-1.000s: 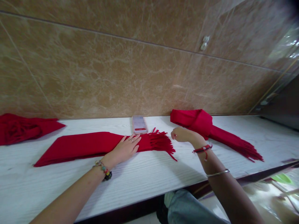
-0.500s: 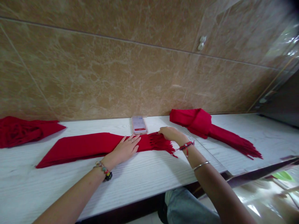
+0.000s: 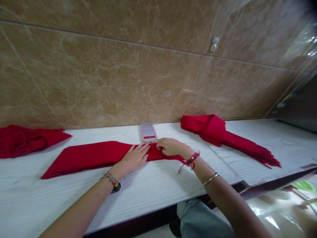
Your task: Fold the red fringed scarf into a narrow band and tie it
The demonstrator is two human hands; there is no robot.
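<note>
Along a white counter (image 3: 148, 185), three red cloths (image 3: 91, 155), two hands (image 3: 132, 159), one phone (image 3: 149, 132)

I watch through one head-worn camera above the near side of the desk (image 3: 153, 180), facing forward and down across it to the wall (image 3: 119, 76) behind, close enough to take in the left hand (image 3: 132, 160) and right hand (image 3: 172, 147).

Three red cloths (image 3: 91, 157) (image 3: 210, 129) (image 3: 29, 140), two hands (image 3: 132, 159) (image 3: 170, 146), one phone (image 3: 149, 132), one ring (image 3: 140, 149), one silver bangle (image 3: 211, 178), one wall fitting (image 3: 214, 44)
</note>
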